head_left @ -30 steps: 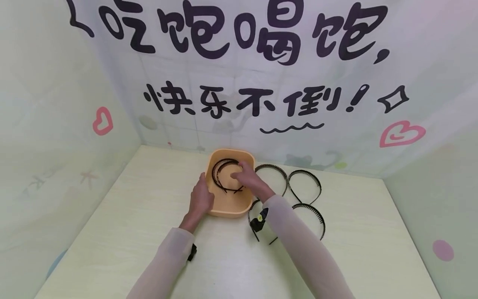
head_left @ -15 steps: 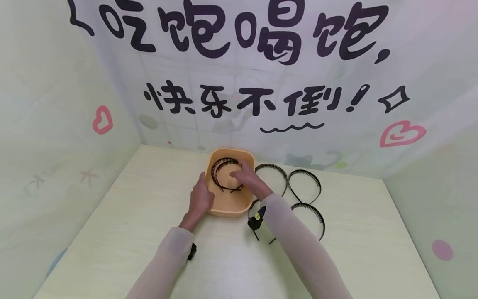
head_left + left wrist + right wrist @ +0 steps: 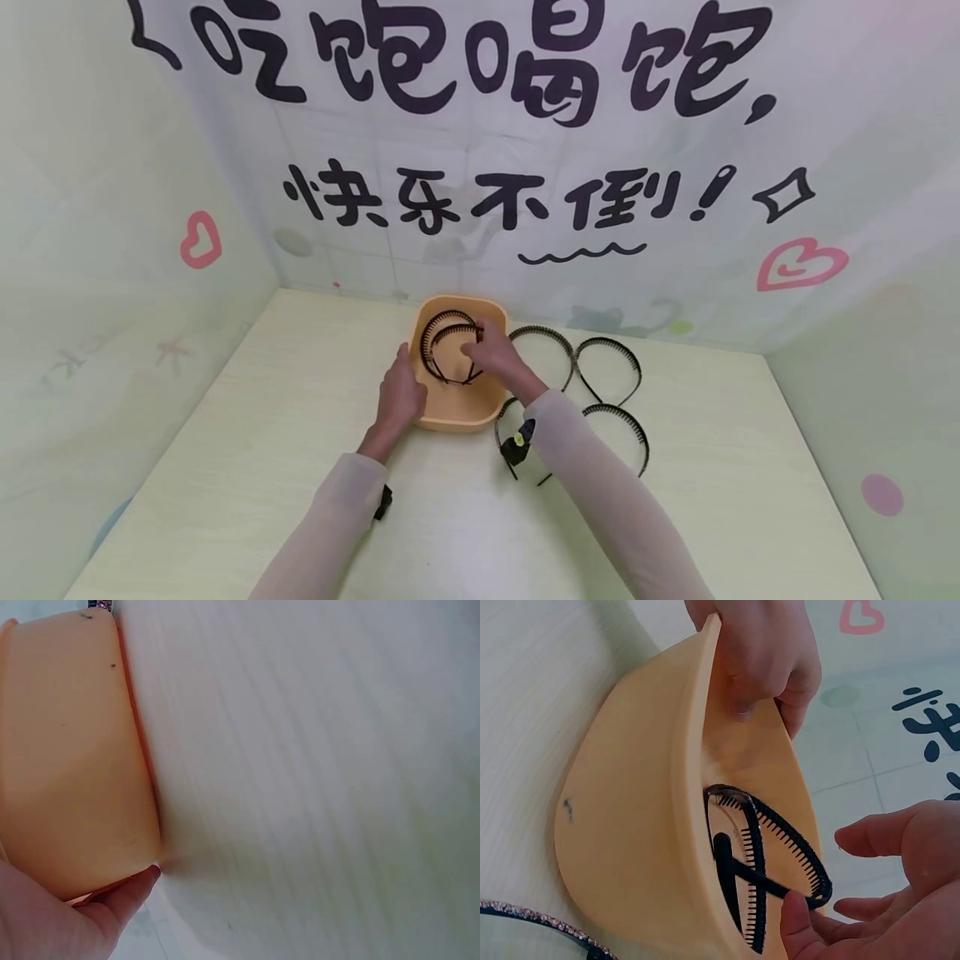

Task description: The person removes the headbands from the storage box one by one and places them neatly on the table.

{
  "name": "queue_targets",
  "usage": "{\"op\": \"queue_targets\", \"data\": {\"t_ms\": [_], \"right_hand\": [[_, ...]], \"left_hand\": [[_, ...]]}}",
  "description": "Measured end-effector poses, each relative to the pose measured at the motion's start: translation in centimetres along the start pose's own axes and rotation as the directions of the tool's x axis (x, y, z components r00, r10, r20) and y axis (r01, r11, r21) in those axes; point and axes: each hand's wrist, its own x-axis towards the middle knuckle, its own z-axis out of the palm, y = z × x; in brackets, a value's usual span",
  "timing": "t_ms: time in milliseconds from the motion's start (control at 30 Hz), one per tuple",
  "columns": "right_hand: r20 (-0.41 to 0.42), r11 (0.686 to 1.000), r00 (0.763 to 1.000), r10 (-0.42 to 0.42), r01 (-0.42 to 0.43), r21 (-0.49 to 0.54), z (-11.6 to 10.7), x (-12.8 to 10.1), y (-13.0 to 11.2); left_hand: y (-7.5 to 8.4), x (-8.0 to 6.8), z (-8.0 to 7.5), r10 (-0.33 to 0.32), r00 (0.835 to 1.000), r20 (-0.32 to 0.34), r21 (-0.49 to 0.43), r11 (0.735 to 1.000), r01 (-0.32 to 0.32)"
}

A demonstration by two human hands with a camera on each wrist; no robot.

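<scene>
An orange plastic bin (image 3: 457, 412) stands near the back wall. My left hand (image 3: 401, 392) grips its left side; in the right wrist view that hand (image 3: 761, 652) has its thumb inside the rim. Two black toothed headbands (image 3: 791, 844) lie overlapping in the bin, one tilted against the other. My right hand (image 3: 497, 350) reaches over the bin's right side. Seen from the right wrist, the right hand (image 3: 900, 877) has its thumb apart from the fingers, and one fingertip (image 3: 799, 911) overlaps a headband's edge.
To the bin's right several more headbands lie on the pale table (image 3: 247, 467), among them one at the back (image 3: 540, 330) and one in front (image 3: 643, 433). My right forearm (image 3: 607, 492) covers part of them. A printed cloth wall (image 3: 465, 275) rises close behind the bin.
The headbands inside the bin have shifted, the upper one now standing more tilted and separate from the other. The right hand has barely moved; the left hand stays on the bin.
</scene>
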Motion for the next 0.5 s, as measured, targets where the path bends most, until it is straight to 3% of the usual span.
{"op": "queue_targets", "data": {"t_ms": [267,500], "right_hand": [[-0.013,0.998,0.999,-0.051,0.050,-0.049,0.09,0.08,0.33],[-0.103,0.999,0.994,-0.036,0.037,0.006,0.50,0.07,0.36]], "left_hand": [[-0.14,-0.02,0.12,0.012,1.000,-0.004,0.014,1.000,-0.012],[0.05,-0.03,0.07,0.000,1.000,0.004,0.009,1.000,0.000]]}}
